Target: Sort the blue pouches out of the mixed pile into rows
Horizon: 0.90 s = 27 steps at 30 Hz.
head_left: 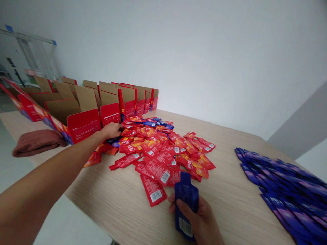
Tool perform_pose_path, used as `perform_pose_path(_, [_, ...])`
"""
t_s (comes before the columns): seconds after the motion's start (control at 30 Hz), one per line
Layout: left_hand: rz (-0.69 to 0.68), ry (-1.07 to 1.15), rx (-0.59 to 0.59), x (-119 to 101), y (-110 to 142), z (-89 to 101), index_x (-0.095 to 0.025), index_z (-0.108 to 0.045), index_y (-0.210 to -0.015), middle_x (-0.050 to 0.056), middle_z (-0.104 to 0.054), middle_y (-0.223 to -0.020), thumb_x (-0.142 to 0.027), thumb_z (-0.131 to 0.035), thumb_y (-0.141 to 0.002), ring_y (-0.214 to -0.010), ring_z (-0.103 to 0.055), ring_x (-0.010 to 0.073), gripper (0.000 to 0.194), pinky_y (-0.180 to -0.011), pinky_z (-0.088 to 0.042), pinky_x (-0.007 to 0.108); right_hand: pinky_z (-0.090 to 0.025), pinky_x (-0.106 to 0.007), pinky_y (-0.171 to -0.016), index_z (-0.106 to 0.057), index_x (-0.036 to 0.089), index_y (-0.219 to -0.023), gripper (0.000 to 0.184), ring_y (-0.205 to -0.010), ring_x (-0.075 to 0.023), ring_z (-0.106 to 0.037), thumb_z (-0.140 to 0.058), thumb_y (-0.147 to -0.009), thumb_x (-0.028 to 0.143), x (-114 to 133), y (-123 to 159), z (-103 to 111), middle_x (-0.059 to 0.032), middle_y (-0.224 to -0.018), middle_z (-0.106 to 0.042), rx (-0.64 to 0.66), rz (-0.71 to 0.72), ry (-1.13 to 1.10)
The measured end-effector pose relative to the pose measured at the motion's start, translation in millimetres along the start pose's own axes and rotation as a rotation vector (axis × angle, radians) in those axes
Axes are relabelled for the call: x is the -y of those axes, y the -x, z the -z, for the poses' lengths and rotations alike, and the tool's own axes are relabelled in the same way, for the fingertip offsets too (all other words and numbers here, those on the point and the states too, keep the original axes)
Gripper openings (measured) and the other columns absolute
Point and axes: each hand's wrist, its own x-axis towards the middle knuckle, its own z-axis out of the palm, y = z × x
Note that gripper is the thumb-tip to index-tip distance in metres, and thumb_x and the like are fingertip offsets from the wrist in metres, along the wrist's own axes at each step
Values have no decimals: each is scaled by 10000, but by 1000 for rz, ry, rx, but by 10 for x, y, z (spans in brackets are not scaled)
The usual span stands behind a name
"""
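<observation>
My right hand [194, 217] is closed around a dark blue spouted pouch [187, 194], its neck pointing away from me and a white barcode label near the bottom. The thumb lies across the pouch's face. My left hand [111, 131] reaches to the left edge of a heap of red and orange pouches [153, 143]. Its fingers are curled down, with their tips partly hidden. Just under that hand lies a blue pouch [114, 140]; whether the fingers grip it is unclear. A few more blue pouches [153, 124] show among the red ones at the back.
Rows of open red cardboard boxes [84, 124] stand at the left and back left, flaps up. A folded brown cloth [39, 141] lies beside them at the table edge. Overlapping blue-purple pouches [286, 190] spread over the right side of the wooden table [230, 204]. A white wall rises behind.
</observation>
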Motion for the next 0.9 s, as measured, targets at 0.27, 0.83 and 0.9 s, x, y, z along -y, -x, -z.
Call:
perform_pose_path(0.27, [-84,54,88,91,-137,23,-200,-673,-1358,112,-693,-1385,-404,-729,-1020,-1194,-708,291,399,-1003,-612,519,-446,-269,-578,-820,150,-922,591,-630,-178,-625,-900,-723,701,1,6,2,-100,-754,-768,2,-25,0])
perform_pose_path(0.83, [-127,-39,121,9,-90,26,-189,-665,-1359,112,-705,-1345,-405,-707,-1035,-1144,-722,275,391,-974,-624,507,-423,-252,-547,-805,142,-961,617,-591,-146,-579,-897,-731,707,-51,-29,30,-92,-761,-765,15,-68,12])
perform_pose_path(0.9, [-140,-47,128,32,-83,46,-188,-666,-1356,110,-708,-1338,-403,-705,-1038,-1136,-724,271,386,-968,-627,501,-432,-256,-559,-808,141,-955,629,-609,-153,-591,-894,-726,721,-62,-37,33,-98,-763,-763,17,-57,20])
